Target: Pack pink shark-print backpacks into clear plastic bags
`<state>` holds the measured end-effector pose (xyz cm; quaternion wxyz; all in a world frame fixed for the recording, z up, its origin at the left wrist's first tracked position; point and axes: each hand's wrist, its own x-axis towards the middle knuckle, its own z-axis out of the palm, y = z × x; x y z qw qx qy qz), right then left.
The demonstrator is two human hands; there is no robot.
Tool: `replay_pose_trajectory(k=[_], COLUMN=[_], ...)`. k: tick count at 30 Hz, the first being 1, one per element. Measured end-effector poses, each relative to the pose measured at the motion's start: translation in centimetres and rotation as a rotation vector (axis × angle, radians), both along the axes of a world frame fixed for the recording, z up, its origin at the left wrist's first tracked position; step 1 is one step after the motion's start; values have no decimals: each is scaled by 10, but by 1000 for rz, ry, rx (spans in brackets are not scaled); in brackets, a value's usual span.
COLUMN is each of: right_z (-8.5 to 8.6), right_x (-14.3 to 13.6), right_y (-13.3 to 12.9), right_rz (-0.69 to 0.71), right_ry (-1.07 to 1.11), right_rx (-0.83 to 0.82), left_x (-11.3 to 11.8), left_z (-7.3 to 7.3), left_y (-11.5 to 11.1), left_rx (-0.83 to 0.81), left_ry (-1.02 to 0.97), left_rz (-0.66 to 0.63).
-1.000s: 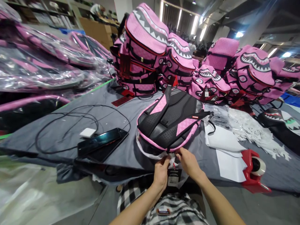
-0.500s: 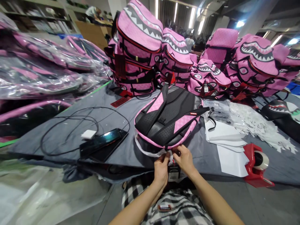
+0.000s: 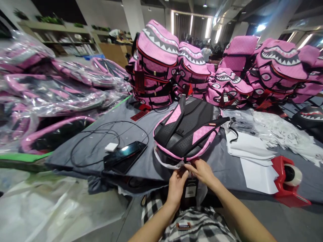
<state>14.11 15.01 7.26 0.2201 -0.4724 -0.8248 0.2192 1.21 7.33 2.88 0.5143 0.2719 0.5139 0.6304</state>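
Observation:
A black and pink backpack [image 3: 188, 129] lies on the grey cloth-covered table with its straps and padded back facing up. A strip of thin whitish plastic wrap [image 3: 164, 163] runs along its near edge into my fingers. My left hand [image 3: 177, 185] is closed on the wrap, thumb and fingers pressed together. Beside it, my right hand [image 3: 204, 172] pinches at the same spot; what lies between its fingertips is hidden. A black hang tag [image 3: 191, 190] with a white label dangles below the hands, over the table's front edge.
Pink shark-mouth backpacks [image 3: 156, 50] stand stacked along the back. Plastic-wrapped backpacks [image 3: 58, 90] pile up at left. A phone [image 3: 123, 153], a cable and a white adapter [image 3: 111, 147] lie left; white papers [image 3: 254, 168] and a red tape dispenser [image 3: 285, 183] lie right.
The view has shifted, so the scene sits further right and slightly lower. Both hands stay at the backpack's near edge, with the fingertips drawn closer together and more of the hang tag showing.

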Motion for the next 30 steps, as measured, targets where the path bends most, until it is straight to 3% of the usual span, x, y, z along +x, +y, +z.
replay_pose_trajectory(k=[2,5,8,11,16,19,24,27,30], right_z=[2,-2,-9,-12,-7,-6,-8,-11,-14], right_x=[0,-16,-39,-48,-46,-49,-47,-44,-46], right_y=[-11,-27,-33,-29,-20,-16,-21,-29,-34], right_rz=[-17,72,45,-15,-63,-90,-51,129,138], right_ry=[-34,-60,-135,-176,-137,-119,-73,-146,-275], right_rx=[276,578,726,781,920,967,946,935,879], left_x=[-19,-50,-72,-84,-95,-95,-89,-89,-93], left_z=[-3,-4,3,15,23,22,25,27,23], left_y=[-21,-34,-16,12,33,33,39,45,38], left_rx=[80,313,467,561,710,607,312,272,301], left_ry=[297,876,1288,1461,1413,1289,1114,1062,1055], left_rz=[23,200,252,121,-129,-190,-197,-196,-93])
